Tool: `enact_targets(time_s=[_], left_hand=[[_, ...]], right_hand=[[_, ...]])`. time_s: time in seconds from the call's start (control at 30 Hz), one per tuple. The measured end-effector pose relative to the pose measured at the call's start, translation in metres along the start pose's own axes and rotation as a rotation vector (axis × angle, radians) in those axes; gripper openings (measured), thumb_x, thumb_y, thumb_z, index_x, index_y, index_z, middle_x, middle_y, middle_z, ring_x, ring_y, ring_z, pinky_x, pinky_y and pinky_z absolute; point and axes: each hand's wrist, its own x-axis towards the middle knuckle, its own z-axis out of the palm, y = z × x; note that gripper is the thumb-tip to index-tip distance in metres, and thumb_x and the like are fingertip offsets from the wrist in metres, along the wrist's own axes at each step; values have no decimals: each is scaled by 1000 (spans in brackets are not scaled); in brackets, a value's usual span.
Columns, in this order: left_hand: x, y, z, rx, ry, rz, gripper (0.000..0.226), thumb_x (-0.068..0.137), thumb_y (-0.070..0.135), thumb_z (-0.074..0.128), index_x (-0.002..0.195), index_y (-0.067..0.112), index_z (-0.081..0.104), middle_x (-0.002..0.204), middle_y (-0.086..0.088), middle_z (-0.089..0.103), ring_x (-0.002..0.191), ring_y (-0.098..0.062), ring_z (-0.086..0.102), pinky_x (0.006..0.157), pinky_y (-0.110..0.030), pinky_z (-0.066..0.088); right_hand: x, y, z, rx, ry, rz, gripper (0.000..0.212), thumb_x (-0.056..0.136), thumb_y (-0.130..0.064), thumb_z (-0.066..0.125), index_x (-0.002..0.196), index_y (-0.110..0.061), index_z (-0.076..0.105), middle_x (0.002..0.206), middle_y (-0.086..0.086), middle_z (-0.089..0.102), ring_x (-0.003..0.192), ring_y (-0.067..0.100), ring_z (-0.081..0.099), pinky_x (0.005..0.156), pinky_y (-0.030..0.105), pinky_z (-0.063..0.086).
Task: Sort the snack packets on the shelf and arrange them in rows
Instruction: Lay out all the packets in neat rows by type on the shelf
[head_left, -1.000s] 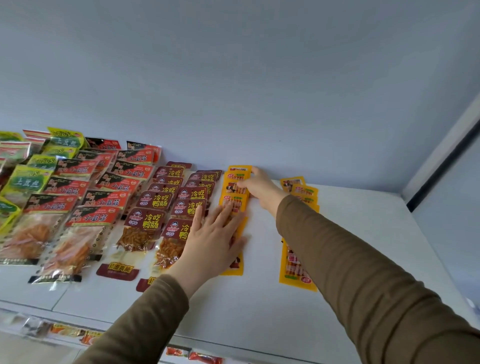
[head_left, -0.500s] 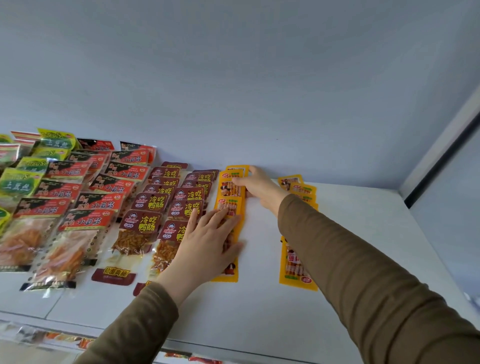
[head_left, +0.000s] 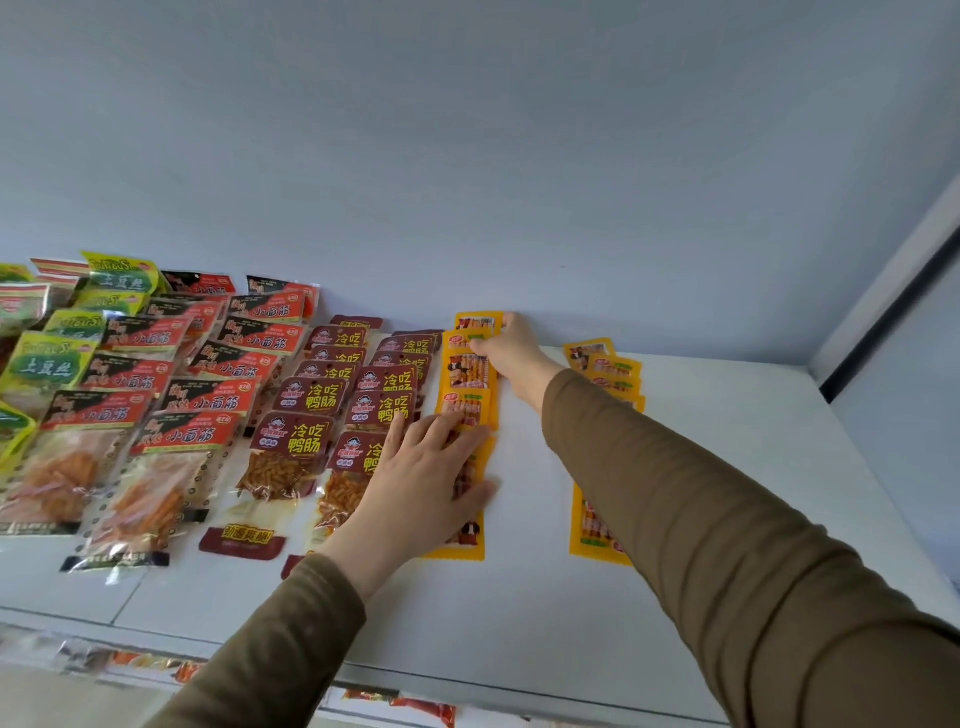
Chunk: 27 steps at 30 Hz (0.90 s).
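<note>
A row of overlapping yellow snack packets (head_left: 467, 374) runs from the back wall toward me on the white shelf (head_left: 519, 623). My left hand (head_left: 426, 488) lies flat on the near part of that row, fingers apart. My right hand (head_left: 511, 348) reaches to the far end of the row and grips the rearmost yellow packet by its right edge; its fingertips are hidden. A second yellow row (head_left: 613, 371) lies to the right, mostly covered by my right sleeve. Left of the yellow row are two rows of dark-red packets (head_left: 311, 400).
Further left lie rows of red-and-black packets (head_left: 208, 400) and green packets (head_left: 47, 364). The back wall (head_left: 519, 182) stands right behind the rows. A side panel (head_left: 909, 338) closes the shelf on the right. More packets show on the lower shelf (head_left: 421, 709).
Both hands stay on the yellow row. My right hand has slid slightly further back toward the wall, and the view has shifted a little.
</note>
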Motion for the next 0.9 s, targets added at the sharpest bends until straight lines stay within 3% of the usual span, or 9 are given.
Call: enact_targets(time_s=[0.2, 0.3, 0.4, 0.57, 0.67, 0.73, 0.83, 0.9], left_hand=[[-3, -2, 0, 19, -25, 0, 69, 96, 76, 25, 157, 48, 13, 169, 10, 14, 156, -22, 11, 124, -54, -11], [-6, -6, -6, -27, 3, -3, 76, 92, 81, 9, 159, 47, 9, 171, 10, 7, 158, -22, 5, 126, -55, -8], [-16, -17, -10, -41, 5, -17, 85, 86, 86, 4, 160, 46, 7, 171, 11, 5, 159, -20, -1, 127, -52, -8], [-28, -24, -10, 30, -96, -4, 92, 79, 89, 4, 160, 48, 1, 170, 19, -4, 157, -16, -14, 125, -50, -15], [-33, -26, -13, 43, -26, 3, 88, 82, 89, 2, 160, 49, 0, 169, 17, -9, 156, -16, -20, 124, -47, -18], [-41, -27, -14, 32, -8, -1, 89, 82, 90, 5, 161, 47, 3, 169, 18, -5, 157, -16, -18, 123, -45, -20], [-51, -22, -10, 35, -53, 22, 92, 81, 90, 6, 161, 45, 7, 169, 19, -1, 156, -14, -18, 126, -49, -14], [-53, -20, -9, 34, -80, 16, 93, 79, 89, 4, 161, 45, 1, 169, 20, -4, 156, -14, -19, 127, -51, -10]], right_hand=[[2, 3, 0, -33, 10, -2, 46, 88, -7, 74, 127, -7, 50, 125, 11, 62, 115, 29, 63, 98, 49, 53], [2, -1, -2, -278, 44, -56, 52, 90, -17, 71, 135, -5, 49, 126, 7, 61, 112, 26, 62, 97, 47, 53], [1, -1, -4, -395, 43, -52, 65, 91, -15, 71, 146, -5, 38, 138, 14, 54, 122, 31, 57, 100, 43, 50], [-11, 2, -10, -466, 29, -151, 75, 91, -29, 73, 151, -6, 35, 149, 14, 47, 136, 31, 47, 109, 43, 42], [-27, 3, -18, -576, 78, -305, 60, 95, -31, 64, 148, -14, 43, 145, 11, 49, 134, 29, 45, 106, 40, 43], [-41, 6, -22, -672, 30, -402, 51, 96, -31, 62, 144, -20, 50, 142, 8, 51, 134, 28, 43, 103, 40, 42], [-61, 16, -20, -882, -166, -467, 57, 94, -38, 64, 147, -25, 47, 151, 3, 45, 141, 26, 33, 110, 42, 35], [-69, 24, -17, -951, -189, -474, 59, 95, -41, 64, 149, -25, 46, 154, 0, 41, 142, 25, 29, 113, 42, 32]])
